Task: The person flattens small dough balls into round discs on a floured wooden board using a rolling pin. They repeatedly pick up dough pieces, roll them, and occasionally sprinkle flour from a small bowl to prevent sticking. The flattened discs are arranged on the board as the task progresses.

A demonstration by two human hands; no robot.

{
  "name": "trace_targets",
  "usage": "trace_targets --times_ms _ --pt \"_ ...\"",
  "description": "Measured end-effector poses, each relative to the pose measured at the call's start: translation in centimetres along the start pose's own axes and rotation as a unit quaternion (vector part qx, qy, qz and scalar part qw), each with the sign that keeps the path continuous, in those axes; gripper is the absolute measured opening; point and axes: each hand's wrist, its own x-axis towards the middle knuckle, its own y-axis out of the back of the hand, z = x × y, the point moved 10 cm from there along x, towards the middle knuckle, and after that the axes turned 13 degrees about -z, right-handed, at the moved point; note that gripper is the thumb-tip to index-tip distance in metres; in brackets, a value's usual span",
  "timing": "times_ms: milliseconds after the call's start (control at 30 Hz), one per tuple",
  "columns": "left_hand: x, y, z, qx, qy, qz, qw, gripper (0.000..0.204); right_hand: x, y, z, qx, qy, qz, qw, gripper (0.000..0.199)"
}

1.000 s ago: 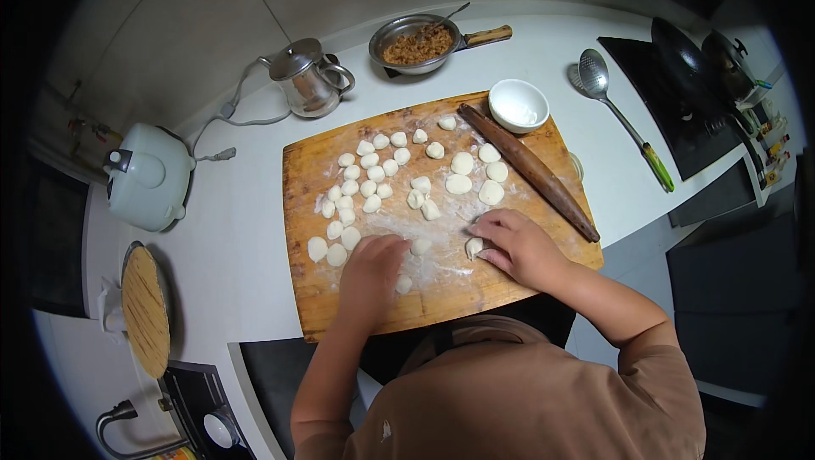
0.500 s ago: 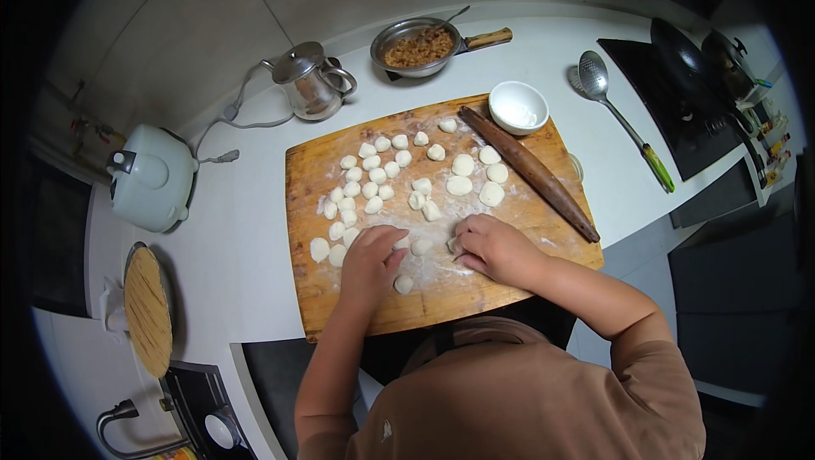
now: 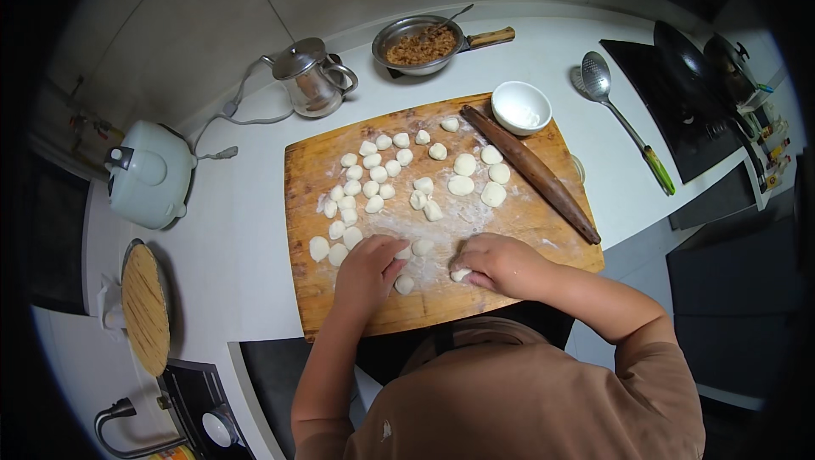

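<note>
With your right hand [image 3: 497, 262] curled over a small white dough piece [image 3: 461, 274] and your left hand [image 3: 369, 269] pressed flat on the floured wooden cutting board [image 3: 441, 299], uneven pressure could stick or smear it.

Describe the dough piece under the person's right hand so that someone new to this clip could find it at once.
Start at the wooden board in the middle of the white counter, with the rolling pin lying across its right side. Near the board's front edge the right hand presses a small white dough piece. Unlike the loose pieces farther back, it sits under fingertips.
</note>
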Motion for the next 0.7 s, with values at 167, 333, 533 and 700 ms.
trace_targets --times_ms 167,333,533,700 --pt "0.2 0.1 -0.2 0.022 0.034 -0.012 0.999 0.032 -0.5 1.5 1.0 -0.017 -0.025 0.028 0.999 0.023" --pt "0.1 0.9 0.1 0.007 0.056 0.004 0.998 0.04 -1.1 3.3 1.1 0.009 -0.045 0.048 0.998 0.032" --pt "0.0 0.6 0.1 -0.022 0.006 -0.039 0.999 0.047 -0.7 2.3 1.4 -0.023 -0.106 0.067 0.992 0.035" --pt "0.3 0.8 -0.6 -0.028 0.026 -0.03 0.999 0.049 -0.5 1.9 1.2 -0.036 -0.08 0.081 0.993 0.032"
